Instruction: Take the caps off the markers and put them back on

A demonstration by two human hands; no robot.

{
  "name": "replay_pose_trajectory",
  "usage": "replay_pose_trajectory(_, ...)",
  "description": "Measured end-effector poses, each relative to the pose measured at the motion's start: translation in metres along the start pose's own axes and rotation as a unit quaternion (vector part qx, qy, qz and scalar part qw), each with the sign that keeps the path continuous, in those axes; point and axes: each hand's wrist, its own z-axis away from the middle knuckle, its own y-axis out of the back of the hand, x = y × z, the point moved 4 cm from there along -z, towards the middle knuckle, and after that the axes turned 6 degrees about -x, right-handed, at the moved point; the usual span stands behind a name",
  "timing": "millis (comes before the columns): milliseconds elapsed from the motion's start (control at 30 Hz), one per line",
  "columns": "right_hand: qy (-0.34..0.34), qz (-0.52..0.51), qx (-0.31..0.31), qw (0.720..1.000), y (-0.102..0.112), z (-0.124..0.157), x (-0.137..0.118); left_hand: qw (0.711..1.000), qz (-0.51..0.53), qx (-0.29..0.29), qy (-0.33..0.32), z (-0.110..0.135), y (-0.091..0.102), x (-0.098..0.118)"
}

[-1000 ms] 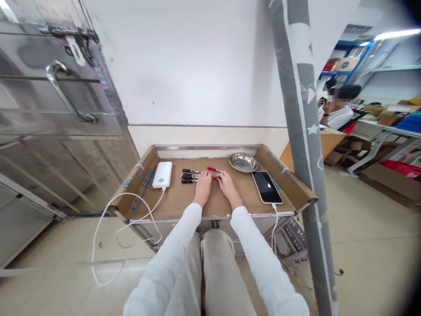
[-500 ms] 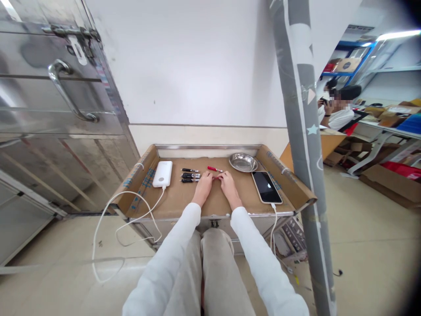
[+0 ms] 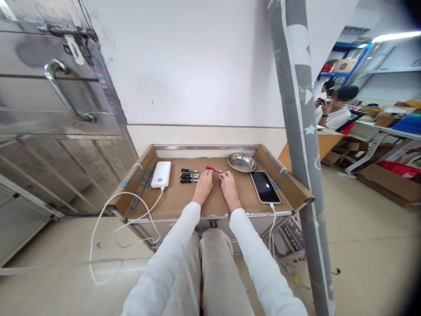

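Note:
My left hand [image 3: 203,185] rests over the cardboard-covered bench top with its fingers curled down, hiding whatever is in them. A small red piece, too small to name, shows at the pinched fingertips of my right hand [image 3: 228,186]. Just beyond both hands lies a red pen [image 3: 213,169]. Several black pens [image 3: 188,176] are lined up in a row to the left of my left hand. Right of the red pen stands a shallow round steel dish [image 3: 242,162].
A white power bank [image 3: 161,174] with a looping white cable lies at the left. On the right is a plugged-in phone [image 3: 265,187]. Raised cardboard-lined sides [image 3: 284,173] edge the bench. A grey wrapped pole [image 3: 304,131] stands at the right; people sit beyond it.
My hands have moved slightly apart; the red thing that spanned between my fingertips now shows only at the right hand. The pens and dish stay in place.

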Motion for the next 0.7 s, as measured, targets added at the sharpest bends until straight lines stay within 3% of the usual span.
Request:
replay_pose_trajectory(133,-0.023,0.004,0.027,0.999,0.011,0.004,-0.005,0.998,-0.063,0.006,0.004,-0.007,-0.005,0.001)
replay_pose_trajectory(367,-0.017,-0.033,0.033,0.999,0.018,0.010,-0.013,0.994,-0.097,-0.040,-0.004,-0.020,-0.016,0.006)
replay_pose_trajectory(567,-0.014,-0.056,0.061,0.996,0.024,0.013,-0.015,0.994,-0.050,-0.073,-0.062,0.007,-0.002,0.010)
replay_pose_trajectory(633,-0.014,-0.061,0.067,0.996,0.026,0.014,-0.015,0.990,0.001,-0.097,-0.103,0.020,0.003,0.012)
replay_pose_trajectory(700,-0.009,-0.060,0.066,0.996,0.026,0.014,-0.016,0.990,0.060,-0.080,-0.099,0.029,0.011,0.011)
